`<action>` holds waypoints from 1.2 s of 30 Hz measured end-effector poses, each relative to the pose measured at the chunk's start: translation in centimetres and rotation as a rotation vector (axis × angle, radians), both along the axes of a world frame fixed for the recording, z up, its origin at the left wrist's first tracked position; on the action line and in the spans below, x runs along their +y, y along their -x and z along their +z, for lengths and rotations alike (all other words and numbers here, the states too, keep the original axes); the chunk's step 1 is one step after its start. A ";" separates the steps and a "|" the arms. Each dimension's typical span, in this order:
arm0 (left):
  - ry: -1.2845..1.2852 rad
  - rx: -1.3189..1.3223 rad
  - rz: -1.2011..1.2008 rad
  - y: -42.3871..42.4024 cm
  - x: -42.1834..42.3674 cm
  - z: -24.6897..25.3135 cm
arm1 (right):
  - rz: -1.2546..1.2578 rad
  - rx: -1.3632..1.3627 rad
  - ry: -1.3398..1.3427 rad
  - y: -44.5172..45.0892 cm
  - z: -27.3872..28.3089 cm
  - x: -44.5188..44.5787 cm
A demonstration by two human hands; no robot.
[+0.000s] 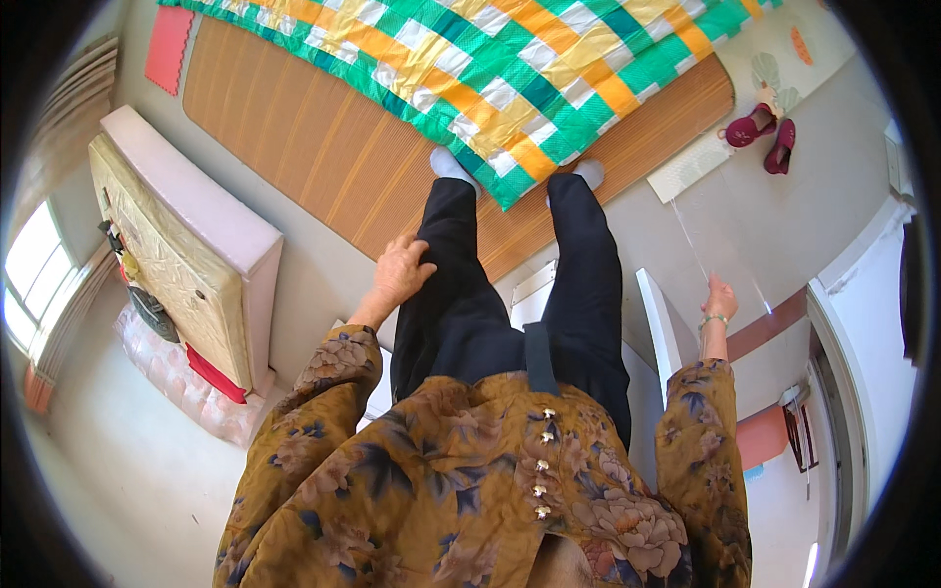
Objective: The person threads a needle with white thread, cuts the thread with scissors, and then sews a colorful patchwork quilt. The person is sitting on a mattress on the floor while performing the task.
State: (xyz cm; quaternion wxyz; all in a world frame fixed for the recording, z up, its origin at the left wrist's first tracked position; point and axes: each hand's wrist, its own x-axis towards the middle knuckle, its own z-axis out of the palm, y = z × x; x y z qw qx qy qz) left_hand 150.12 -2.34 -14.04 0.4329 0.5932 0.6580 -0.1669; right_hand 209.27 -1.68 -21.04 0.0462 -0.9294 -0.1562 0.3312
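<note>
A green, orange, yellow and white checked quilt [470, 81] lies over a brown slatted mat [309, 140], one corner pointing towards me between my feet in light socks. My left hand [403, 268] is beside my left knee, fingers loosely bent and apart, with nothing visible in it. Out to the right, my right hand [720, 298] has its fingers pinched together. A thin white thread [689, 234] runs from its fingertips up towards the edge of a pale patterned mat [691, 169]. Whether a needle is in the fingers is too small to tell.
Dark red shoes [781, 147] sit beyond the pale mat at upper right. A mattress [169, 250] leans against a pale pink box-like piece [198, 176] at left. A white panel edge [656, 316] stands between my right leg and right hand. A doorway frame [838, 367] is at far right.
</note>
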 end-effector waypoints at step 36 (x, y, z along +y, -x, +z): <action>-0.146 -0.043 0.068 9.7 9.0 -15.1 | 0.567 -0.348 -0.507 19.8 -10.1 12.0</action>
